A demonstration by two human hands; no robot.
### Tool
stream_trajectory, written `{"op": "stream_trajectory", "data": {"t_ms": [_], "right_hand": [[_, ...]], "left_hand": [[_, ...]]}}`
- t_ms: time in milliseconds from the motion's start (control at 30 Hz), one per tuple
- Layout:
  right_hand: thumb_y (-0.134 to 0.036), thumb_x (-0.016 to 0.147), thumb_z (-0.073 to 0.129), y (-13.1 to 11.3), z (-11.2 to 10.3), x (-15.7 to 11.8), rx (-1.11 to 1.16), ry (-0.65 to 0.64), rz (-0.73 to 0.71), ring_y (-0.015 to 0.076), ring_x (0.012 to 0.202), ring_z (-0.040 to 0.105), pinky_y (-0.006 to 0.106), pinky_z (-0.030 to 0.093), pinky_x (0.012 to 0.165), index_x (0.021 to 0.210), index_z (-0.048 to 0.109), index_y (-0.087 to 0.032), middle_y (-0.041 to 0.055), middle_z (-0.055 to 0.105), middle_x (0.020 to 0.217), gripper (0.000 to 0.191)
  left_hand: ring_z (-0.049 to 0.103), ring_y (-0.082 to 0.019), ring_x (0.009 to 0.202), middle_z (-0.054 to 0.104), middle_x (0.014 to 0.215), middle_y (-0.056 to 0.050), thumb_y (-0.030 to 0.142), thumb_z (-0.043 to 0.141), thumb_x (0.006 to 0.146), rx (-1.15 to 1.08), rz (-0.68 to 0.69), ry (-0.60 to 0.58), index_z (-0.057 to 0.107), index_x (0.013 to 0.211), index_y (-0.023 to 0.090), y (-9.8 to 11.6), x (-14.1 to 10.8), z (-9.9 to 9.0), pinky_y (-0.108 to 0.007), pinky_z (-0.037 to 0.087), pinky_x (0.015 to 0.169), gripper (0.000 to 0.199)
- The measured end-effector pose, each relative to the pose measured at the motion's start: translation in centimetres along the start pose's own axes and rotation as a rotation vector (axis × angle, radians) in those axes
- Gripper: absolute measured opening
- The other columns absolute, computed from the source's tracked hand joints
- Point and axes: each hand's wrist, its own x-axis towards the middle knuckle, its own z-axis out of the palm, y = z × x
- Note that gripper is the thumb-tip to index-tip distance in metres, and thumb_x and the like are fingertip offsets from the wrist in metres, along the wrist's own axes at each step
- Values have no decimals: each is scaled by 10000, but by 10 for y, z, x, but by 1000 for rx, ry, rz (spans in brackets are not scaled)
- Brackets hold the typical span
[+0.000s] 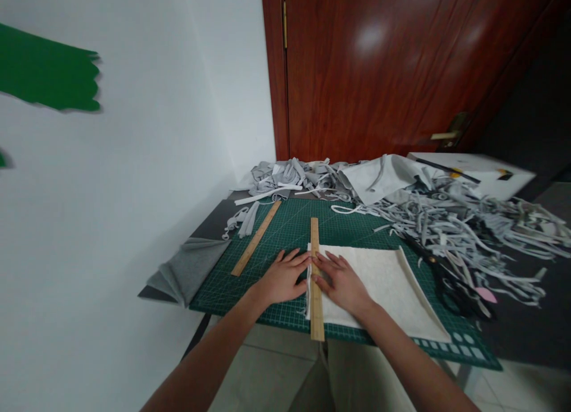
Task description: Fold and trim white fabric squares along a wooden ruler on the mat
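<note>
A wooden ruler (317,314) lies across the left end of a white cloth (379,281), which is spread on a green cutting mat (294,222). My right hand (341,281) rests flat on the cloth, its fingertips on the ruler's right edge. From the other side my left hand (283,276) lies flat with fingers stretched out, its fingertips at the cloth's left edge beside the ruler. Neither hand grips anything. Farther left, a second wooden ruler (256,239) lies slantwise on the mat.
Folded grey cloth (190,269) sits at the table's left corner. Grey fabric scraps (289,174) pile along the back, with cut strips (450,222) heaped to the right. Black-handled scissors (450,287) lie at the mat's right side. Behind are a white box (486,168) and a wooden door (366,73).
</note>
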Motion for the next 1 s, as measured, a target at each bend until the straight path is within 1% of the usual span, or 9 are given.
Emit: {"op": "stream_trajectory", "data": {"t_ms": [100,200,400,567,667,733,833,900,1000], "right_hand": [[-423,898,436,-1,0,0,-5,10,6,254,1347,310,461,212,1111,1372,433,-227,22,439,1426,512],[-427,900,431,-2,1,0,-15,20,2,263,1345,313,468,216,1108,1372,433,-218,35,432,1430,517],[-409,904,423,-3,0,0,-25,25,-11,277,1342,319,485,232,1094,1375,433,-225,48,433,1428,507],[-436,907,417,-5,-1,0,-21,30,-12,283,1340,318,487,233,1092,1395,401,-233,37,422,1436,529],[-448,904,427,-4,-1,0,-22,28,-6,280,1340,318,486,229,1093,1383,422,-242,39,424,1434,521],[-466,901,433,-4,-1,0,-21,31,-2,279,1340,317,482,229,1094,1371,440,-245,36,427,1432,520],[-454,901,441,-4,-2,0,-23,27,1,275,1341,316,474,227,1098,1364,451,-243,29,428,1432,509],[-447,904,441,-4,-2,0,-32,22,-3,275,1341,316,473,227,1099,1366,448,-240,26,423,1436,506],[-479,910,416,-3,-1,0,-48,22,-7,277,1342,313,478,227,1097,1372,439,-241,29,425,1434,519]], "left_hand": [[256,-254,1373,324,1491,-17,263,432,851,-16,-33,-1,341,1402,272,0,2,1,-538,209,1092,559],[212,-228,1391,268,1514,-9,263,363,892,-59,-84,4,281,1429,277,3,8,3,-502,211,1102,543],[131,-197,1413,203,1532,5,286,305,928,-128,-60,-55,130,1466,292,10,18,7,-523,149,1111,566],[136,-195,1412,238,1522,-20,403,258,960,-152,-69,-62,137,1466,295,9,2,2,-514,137,1117,532],[152,-200,1409,255,1516,-31,409,276,957,-115,-85,-43,171,1461,283,13,-12,-4,-510,168,1114,530],[190,-198,1400,272,1509,-56,376,290,954,-72,-103,16,190,1459,252,25,-22,-7,-488,212,1109,530],[278,-217,1371,321,1480,-130,342,355,925,23,-112,146,235,1447,150,60,-40,0,-442,283,1094,569],[326,-245,1347,369,1450,-157,338,411,895,109,-105,219,292,1422,100,88,-54,15,-427,327,1076,590],[398,-286,1299,439,1394,-189,306,471,855,253,-85,305,369,1382,65,123,-71,48,-420,416,1000,589]]}}
